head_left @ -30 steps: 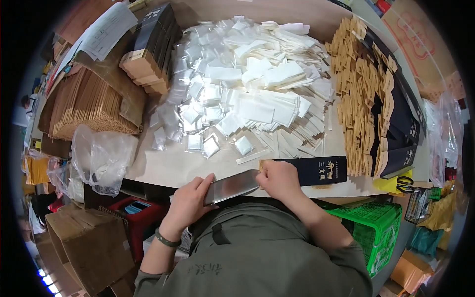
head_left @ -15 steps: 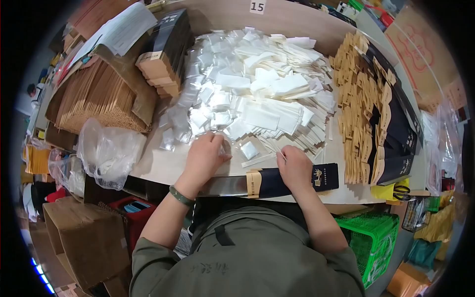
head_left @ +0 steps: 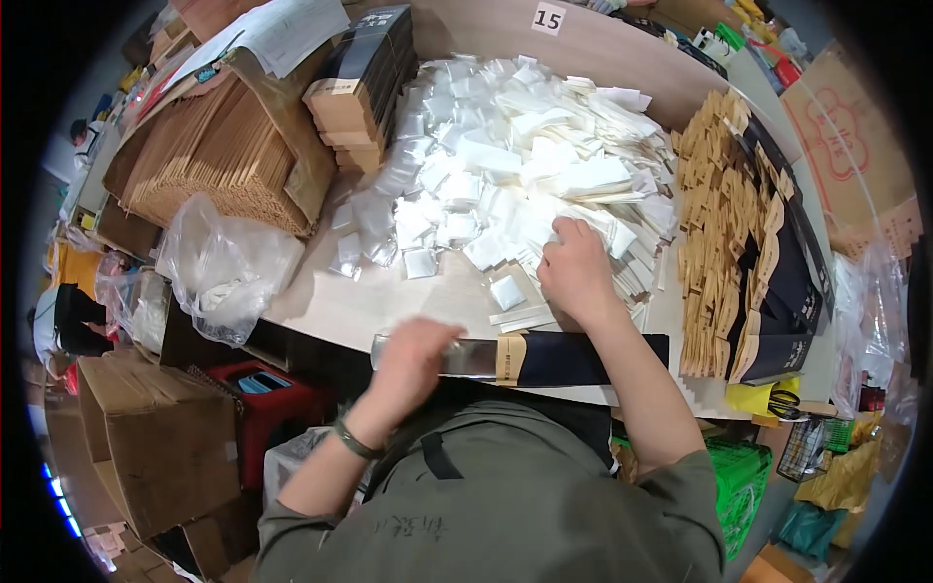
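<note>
A dark blue sleeve with a tan band (head_left: 564, 360) lies flat along the table's front edge, and a clear, shiny flat piece (head_left: 471, 357) sticks out of its left end. Over that piece is my left hand (head_left: 413, 364), smeared by motion; whether it holds anything cannot be seen. My right hand (head_left: 580, 272) is at the near side of the heap of long white paper packets (head_left: 583, 177), its fingers curled down, with what they grip hidden. Close by its left lie a small white square sachet (head_left: 506, 292) and a flat white strip (head_left: 522, 318).
Small clear sachets (head_left: 420, 263) spread at the heap's left. Stacked dark and tan boxes (head_left: 355, 83) and a carton of brown cardboard sleeves (head_left: 219, 165) stand further left, above a clear plastic bag (head_left: 224, 257). Tan and dark packs (head_left: 724, 223) line the right side, near scissors (head_left: 783, 399).
My left hand has come back from the sachets toward the table's front edge. My right hand has moved up from the dark sleeve onto the white packets. The whole view has shifted slightly.
</note>
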A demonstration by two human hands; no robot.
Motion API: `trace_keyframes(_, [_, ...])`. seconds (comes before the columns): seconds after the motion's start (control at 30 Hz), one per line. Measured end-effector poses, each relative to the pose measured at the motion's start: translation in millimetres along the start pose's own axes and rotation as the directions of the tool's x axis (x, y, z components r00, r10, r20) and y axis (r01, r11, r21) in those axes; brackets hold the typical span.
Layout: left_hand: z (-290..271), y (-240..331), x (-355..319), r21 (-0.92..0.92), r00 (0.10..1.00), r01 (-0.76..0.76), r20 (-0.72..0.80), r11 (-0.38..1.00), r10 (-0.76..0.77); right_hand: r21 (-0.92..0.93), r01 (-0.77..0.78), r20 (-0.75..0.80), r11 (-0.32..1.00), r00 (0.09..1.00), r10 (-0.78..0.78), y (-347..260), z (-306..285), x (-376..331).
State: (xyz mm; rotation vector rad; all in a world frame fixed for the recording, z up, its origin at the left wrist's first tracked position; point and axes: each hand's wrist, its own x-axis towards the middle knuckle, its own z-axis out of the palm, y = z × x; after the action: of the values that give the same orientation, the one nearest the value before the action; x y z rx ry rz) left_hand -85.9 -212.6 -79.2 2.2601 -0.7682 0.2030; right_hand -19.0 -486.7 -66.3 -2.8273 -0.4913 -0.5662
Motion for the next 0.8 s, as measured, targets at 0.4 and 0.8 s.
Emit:
trace_keyframes(0.4, [-180.9, -84.8, 111.8, 0.618, 0.82, 0.205, -0.532, 0.759, 0.211, 0.68, -0.002, 0.347, 0.733, 0.881, -0.32, -88.3, -9.5, -21.7])
trace_keyframes(0.8, [-238.4, -127.8, 173.7, 0.671, 0.877, 0.477, -0.324, 0.567, -0.355, 0.478, -0.24, 0.279, 0.845, 0.954, 0.113, -112.9, 13.8, -51.4])
